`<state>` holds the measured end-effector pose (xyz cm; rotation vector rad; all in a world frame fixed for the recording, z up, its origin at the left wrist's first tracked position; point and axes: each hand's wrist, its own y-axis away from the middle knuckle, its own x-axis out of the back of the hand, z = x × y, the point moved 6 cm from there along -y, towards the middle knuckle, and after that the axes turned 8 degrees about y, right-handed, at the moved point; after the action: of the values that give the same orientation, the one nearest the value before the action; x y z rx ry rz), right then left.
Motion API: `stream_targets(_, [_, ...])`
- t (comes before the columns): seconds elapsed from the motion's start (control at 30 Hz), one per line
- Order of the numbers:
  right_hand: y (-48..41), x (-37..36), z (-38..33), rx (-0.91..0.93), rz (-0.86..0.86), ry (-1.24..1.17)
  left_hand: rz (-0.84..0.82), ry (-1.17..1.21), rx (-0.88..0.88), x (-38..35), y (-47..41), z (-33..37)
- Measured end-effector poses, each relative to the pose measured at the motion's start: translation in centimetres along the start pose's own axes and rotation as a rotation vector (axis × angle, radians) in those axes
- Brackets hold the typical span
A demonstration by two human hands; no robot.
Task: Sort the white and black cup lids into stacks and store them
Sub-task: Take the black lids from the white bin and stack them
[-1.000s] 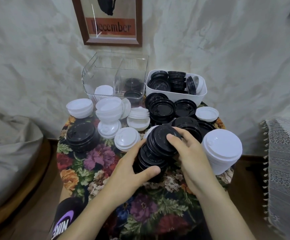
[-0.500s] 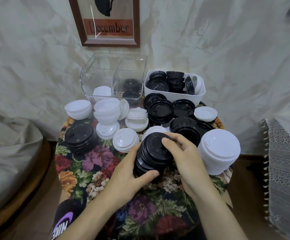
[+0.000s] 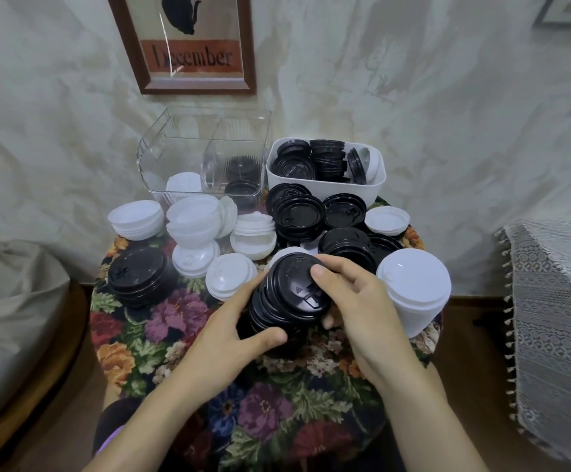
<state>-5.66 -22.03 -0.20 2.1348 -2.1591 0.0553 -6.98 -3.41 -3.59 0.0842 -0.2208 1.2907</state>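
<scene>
A leaning stack of black lids [image 3: 287, 298] sits at the middle of the flowered round table [image 3: 175, 321]. My left hand [image 3: 229, 335] grips its left side, thumb curled under the front. My right hand [image 3: 362, 308] holds its right side, with the forefinger on the top lid. Around it lie white lid stacks [image 3: 192, 223], a black lid stack [image 3: 139, 277] at the left, more black lids [image 3: 299, 214] behind, and a tall white lid stack [image 3: 413, 287] at the right.
A clear divided bin [image 3: 205, 158] at the back holds a few white and black lids. A white tub [image 3: 324, 189] beside it is full of black lids. A lace-covered surface [image 3: 556, 321] stands at the right, a grey cushion [image 3: 11, 308] at the left.
The black stack has shifted slightly left and toward me between both hands. The view has dipped a little; both hands keep their hold.
</scene>
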Motion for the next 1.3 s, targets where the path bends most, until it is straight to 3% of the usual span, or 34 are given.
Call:
stream_targets(0.3, [0.2,0.0,0.8,-0.073,0.004,0.014,0.019,-0.048,0.026,0.7,0.1,0.1])
stream_targets(0.73, [0.7,-0.9,0.4,0.026,-0.232,0.383,0.042,-0.045,0.023,0.9,0.2,-0.1])
stream_targets(1.13, [0.2,-0.6,-0.1,0.126,-0.066,0.255,0.024,-0.017,0.031,1.1,0.4,0.0])
stream_targets(1.3, [0.6,-0.7,-0.7,0.184,-0.078,0.271,0.1,0.023,-0.028,2.4,0.2,0.9])
